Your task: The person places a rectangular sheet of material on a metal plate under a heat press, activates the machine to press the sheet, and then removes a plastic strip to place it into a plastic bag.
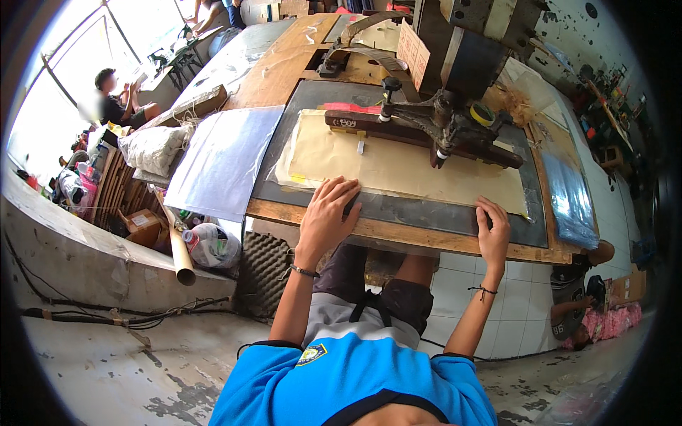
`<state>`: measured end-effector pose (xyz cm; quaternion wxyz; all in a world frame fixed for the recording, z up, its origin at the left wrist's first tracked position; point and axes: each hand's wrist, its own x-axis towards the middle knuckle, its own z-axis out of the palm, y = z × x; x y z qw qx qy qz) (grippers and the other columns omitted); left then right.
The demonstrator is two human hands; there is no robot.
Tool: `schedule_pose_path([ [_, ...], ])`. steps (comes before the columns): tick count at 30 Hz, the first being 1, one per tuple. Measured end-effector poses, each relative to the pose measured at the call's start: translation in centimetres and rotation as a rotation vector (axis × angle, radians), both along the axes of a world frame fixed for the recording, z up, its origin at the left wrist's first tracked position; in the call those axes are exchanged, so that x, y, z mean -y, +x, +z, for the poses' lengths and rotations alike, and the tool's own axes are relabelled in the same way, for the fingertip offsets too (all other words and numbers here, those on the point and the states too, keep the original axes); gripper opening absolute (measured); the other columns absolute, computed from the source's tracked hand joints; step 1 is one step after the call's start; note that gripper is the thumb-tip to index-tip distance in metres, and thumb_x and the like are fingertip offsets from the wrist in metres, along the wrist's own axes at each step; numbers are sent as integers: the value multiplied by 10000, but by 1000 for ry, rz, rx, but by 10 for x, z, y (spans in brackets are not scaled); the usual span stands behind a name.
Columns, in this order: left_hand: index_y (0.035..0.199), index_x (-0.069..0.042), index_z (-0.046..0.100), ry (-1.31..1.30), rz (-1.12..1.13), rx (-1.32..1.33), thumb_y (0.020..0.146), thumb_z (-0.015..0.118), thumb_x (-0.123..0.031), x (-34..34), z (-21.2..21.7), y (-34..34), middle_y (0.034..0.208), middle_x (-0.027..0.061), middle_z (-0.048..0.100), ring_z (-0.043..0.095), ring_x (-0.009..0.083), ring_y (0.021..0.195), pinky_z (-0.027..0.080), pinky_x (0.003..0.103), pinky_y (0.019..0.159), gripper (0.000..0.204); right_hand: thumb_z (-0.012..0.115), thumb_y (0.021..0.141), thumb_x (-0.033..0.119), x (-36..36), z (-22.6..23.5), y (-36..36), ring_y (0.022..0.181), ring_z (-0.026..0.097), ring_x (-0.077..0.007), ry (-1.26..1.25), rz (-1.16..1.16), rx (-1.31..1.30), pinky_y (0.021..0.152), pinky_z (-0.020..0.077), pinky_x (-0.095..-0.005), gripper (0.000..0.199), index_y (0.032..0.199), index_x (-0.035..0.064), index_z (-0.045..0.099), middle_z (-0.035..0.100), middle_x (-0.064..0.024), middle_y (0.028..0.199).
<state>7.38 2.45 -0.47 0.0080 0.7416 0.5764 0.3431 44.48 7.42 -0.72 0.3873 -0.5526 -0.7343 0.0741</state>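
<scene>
Crossing the tan sheet (pixel 399 169) beyond left hand (pixel 329 214) and right hand (pixel 494 234), each grip unclenched: dark bar (pixel 408 135).

I count from where I stand: worker (pixel 355 376), one, with one left hand (pixel 327 213) and one right hand (pixel 494 233) | wristbands (pixel 305 271), two in total | dark bar (pixel 401 133), one | small white piece (pixel 360 148), one | standing printed card (pixel 413 54), one | cardboard tube (pixel 182 259), one | cream paper (pixel 419 179), number of sheets I cannot tell | other people (pixel 112 108), at least three
</scene>
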Motion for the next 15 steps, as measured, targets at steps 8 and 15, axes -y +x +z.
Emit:
schedule_pose_path([
  [8,1241,-44,700,13,2,12,899,687,-174,1,2,1,1326,103,668,547,318,1323,371,462,1181,366,606,1025,275,-1,-1,0,1187,620,-299,-13,-5,12,1053,460,-409,277,1088,38,734,720,-100,1205],
  [15,1245,-43,696,6,-8,7,906,678,-174,1,2,1,1327,104,665,549,326,1319,371,469,1178,364,615,1021,266,1,1,-1,1183,621,-301,-17,-6,-10,1039,471,-411,268,1079,35,738,721,-107,1202],
])
